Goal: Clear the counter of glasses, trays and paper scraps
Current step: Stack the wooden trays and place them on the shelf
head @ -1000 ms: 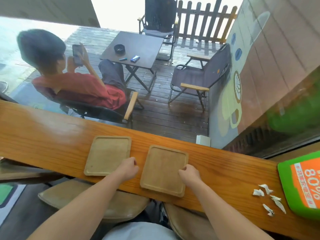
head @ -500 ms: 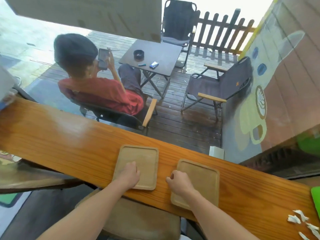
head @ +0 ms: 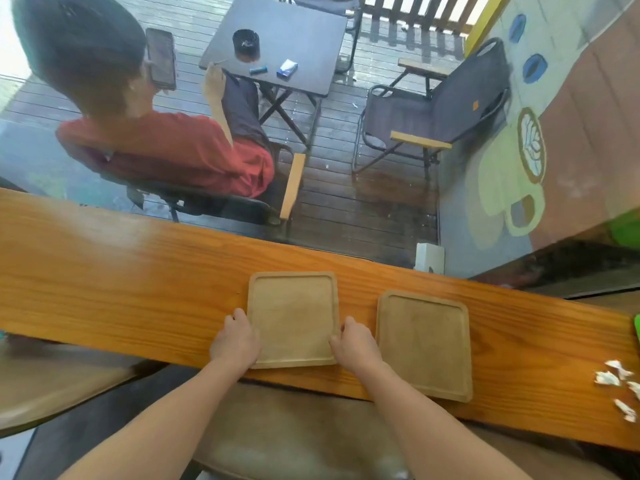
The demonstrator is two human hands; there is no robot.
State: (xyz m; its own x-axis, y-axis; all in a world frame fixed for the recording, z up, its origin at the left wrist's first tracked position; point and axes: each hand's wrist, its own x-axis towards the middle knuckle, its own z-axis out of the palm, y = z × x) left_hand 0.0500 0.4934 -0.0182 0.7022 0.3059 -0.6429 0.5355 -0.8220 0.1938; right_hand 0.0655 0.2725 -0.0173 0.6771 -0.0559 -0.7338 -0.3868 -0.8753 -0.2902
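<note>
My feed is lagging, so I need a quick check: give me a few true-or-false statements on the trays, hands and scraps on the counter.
1. Both hands grip the left wooden tray. True: left hand and right hand hold its two sides.
2. The right wooden tray is stacked on it. False: it lies beside, apart.
3. Paper scraps lie at the counter's right end. True.
4. A glass stands on each tray. False: both are bare.

Bright daylight, glare on the glossy counter (head: 104,271), wide-angle bowing, soft edges.
</note>
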